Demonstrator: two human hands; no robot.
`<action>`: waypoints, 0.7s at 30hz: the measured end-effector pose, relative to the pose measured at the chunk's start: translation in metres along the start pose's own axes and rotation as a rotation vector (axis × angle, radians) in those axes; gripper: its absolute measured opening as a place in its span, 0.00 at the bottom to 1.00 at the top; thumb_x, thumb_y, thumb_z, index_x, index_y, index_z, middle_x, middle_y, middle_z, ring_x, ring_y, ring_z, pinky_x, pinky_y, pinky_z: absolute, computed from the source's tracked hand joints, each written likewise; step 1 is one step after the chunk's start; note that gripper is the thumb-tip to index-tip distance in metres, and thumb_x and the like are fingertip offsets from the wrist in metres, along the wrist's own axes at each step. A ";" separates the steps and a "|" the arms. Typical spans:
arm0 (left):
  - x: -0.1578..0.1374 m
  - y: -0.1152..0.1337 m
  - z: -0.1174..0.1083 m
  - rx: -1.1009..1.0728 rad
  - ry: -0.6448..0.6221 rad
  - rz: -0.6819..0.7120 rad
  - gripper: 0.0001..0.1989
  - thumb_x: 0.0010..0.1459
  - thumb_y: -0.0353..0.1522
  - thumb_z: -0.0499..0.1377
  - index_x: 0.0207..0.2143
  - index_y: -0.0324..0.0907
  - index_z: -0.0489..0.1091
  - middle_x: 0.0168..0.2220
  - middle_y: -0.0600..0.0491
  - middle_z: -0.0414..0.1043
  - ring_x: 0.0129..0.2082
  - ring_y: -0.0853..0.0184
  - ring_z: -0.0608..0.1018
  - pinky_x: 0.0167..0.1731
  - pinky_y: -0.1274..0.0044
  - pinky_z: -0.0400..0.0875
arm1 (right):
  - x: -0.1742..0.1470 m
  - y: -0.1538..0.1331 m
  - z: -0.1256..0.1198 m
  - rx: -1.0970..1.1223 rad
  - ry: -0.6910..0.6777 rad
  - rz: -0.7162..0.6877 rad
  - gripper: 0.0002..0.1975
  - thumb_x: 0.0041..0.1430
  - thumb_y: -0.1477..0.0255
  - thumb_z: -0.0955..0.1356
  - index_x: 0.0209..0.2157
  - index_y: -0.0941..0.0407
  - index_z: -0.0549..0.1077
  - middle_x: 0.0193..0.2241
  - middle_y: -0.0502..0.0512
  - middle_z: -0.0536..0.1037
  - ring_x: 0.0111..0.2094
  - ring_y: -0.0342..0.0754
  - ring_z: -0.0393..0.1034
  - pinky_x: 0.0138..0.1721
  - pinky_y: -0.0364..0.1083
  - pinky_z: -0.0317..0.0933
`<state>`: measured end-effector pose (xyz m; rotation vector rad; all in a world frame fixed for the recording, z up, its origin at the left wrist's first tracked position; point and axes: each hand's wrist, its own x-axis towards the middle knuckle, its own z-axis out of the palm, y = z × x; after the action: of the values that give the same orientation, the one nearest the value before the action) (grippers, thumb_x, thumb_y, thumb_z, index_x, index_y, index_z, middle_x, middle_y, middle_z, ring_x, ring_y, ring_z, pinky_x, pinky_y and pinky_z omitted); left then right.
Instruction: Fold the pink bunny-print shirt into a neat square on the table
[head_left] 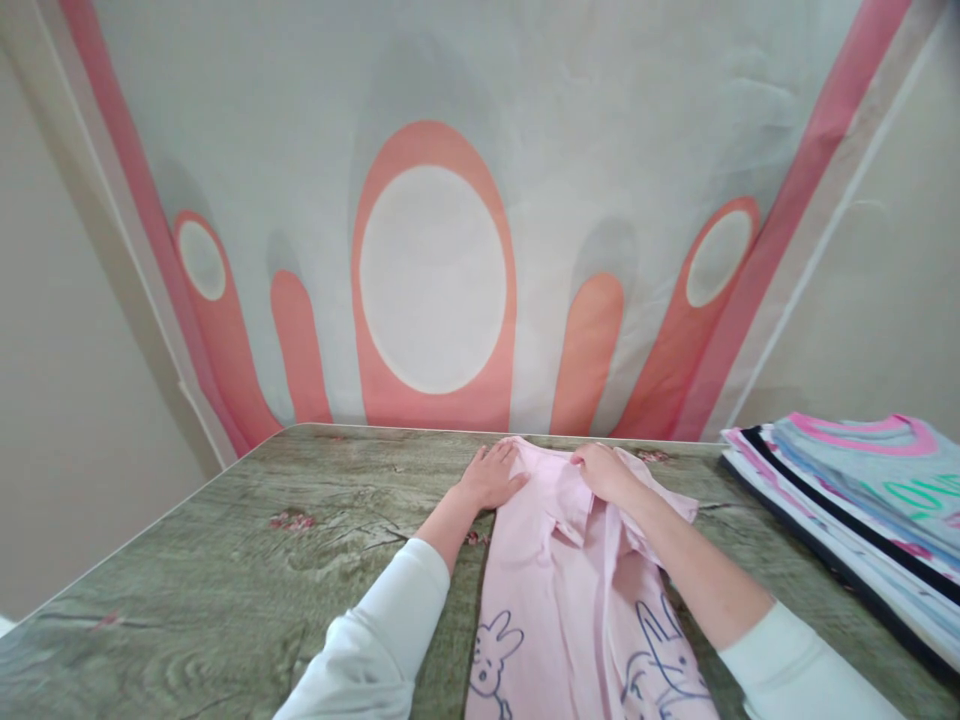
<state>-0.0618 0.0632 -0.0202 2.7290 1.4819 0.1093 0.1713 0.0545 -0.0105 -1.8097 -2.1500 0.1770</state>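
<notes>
A pink collared shirt (540, 590) with dark line-drawn rabbits near its lower part lies lengthwise on the table in front of me. Its left side looks folded inward, while a short sleeve sticks out at the right. My left hand (491, 478) rests flat on the shirt's upper left edge, thumb apart from the fingers. At the right side of the collar, my right hand (602, 472) has its fingers closed on the fabric. Part of the collar is hidden behind that hand, and the shirt's lower end runs out of view.
A wood-patterned table (247, 580) spreads under the shirt. To the right stands a stack of folded clothes (847, 510), a grey top with pink neckline uppermost. Behind the table's far edge hangs a backdrop (435, 280) with pink and white rounded shapes.
</notes>
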 end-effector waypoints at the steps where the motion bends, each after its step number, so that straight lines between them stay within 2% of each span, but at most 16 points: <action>1: 0.000 0.000 0.000 0.003 -0.007 0.000 0.33 0.62 0.49 0.36 0.62 0.39 0.44 0.64 0.47 0.39 0.64 0.63 0.43 0.59 0.64 0.40 | -0.001 -0.001 0.001 -0.021 -0.007 -0.001 0.15 0.52 0.83 0.61 0.34 0.60 0.77 0.37 0.62 0.78 0.43 0.51 0.70 0.43 0.44 0.58; 8: 0.004 -0.001 -0.007 -0.032 -0.048 -0.039 0.38 0.56 0.55 0.41 0.62 0.43 0.43 0.65 0.49 0.39 0.63 0.60 0.45 0.58 0.64 0.41 | -0.014 -0.012 0.003 -0.180 -0.010 -0.006 0.15 0.55 0.85 0.58 0.36 0.62 0.74 0.37 0.64 0.73 0.38 0.50 0.71 0.36 0.44 0.58; 13: 0.007 -0.003 -0.003 -0.029 -0.030 -0.060 0.40 0.55 0.57 0.41 0.63 0.44 0.43 0.65 0.50 0.39 0.63 0.57 0.46 0.58 0.63 0.42 | -0.020 -0.019 0.004 -0.274 0.032 0.002 0.14 0.57 0.84 0.58 0.37 0.62 0.73 0.37 0.64 0.72 0.36 0.52 0.70 0.34 0.46 0.58; 16: 0.007 -0.002 0.001 -0.015 0.022 -0.077 0.36 0.58 0.53 0.40 0.62 0.43 0.45 0.64 0.50 0.40 0.63 0.56 0.47 0.57 0.62 0.44 | -0.021 -0.020 0.002 -0.314 0.057 -0.006 0.14 0.56 0.84 0.58 0.36 0.62 0.73 0.37 0.65 0.72 0.39 0.53 0.68 0.36 0.46 0.58; 21: 0.002 -0.001 -0.001 0.045 0.108 -0.085 0.24 0.63 0.38 0.41 0.60 0.43 0.50 0.63 0.50 0.46 0.62 0.60 0.48 0.58 0.63 0.44 | -0.028 -0.029 -0.011 -0.326 0.124 -0.087 0.13 0.55 0.84 0.59 0.35 0.62 0.73 0.38 0.66 0.71 0.43 0.54 0.65 0.43 0.47 0.56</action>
<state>-0.0620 0.0653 -0.0192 2.7303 1.6452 0.2274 0.1521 0.0202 0.0040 -1.8308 -2.2651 -0.3162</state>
